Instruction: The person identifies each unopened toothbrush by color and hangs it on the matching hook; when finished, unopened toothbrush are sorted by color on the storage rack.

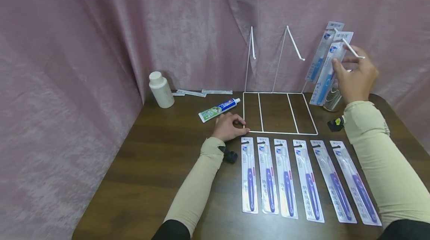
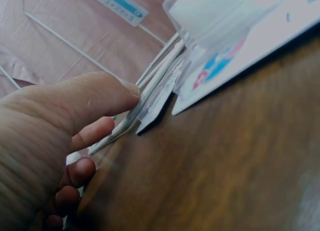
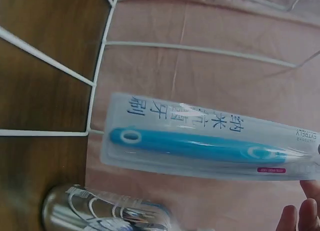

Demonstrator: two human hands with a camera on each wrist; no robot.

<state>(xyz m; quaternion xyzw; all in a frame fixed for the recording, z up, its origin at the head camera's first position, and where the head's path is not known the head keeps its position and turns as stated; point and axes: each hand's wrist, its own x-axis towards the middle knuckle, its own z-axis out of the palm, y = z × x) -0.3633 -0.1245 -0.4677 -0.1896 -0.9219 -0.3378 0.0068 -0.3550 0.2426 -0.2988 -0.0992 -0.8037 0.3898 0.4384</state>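
Note:
My right hand holds a packaged blue toothbrush by its upper side edge. Its card overlaps the right-hand hook of a white wire rack, whose tip sticks out in front. The clear pack and blue handle fill the middle of the right wrist view, with fingertips at its lower right. Behind it, another packaged blue toothbrush hangs on the same hook. My left hand pinches the rack's front left corner between thumb and index finger, the thumb lying on the wire.
Several packaged purple toothbrushes lie in a row before the rack. A toothpaste tube and a white bottle are to its left, flat clear strips along the back. A shiny metallic container stands behind my right hand.

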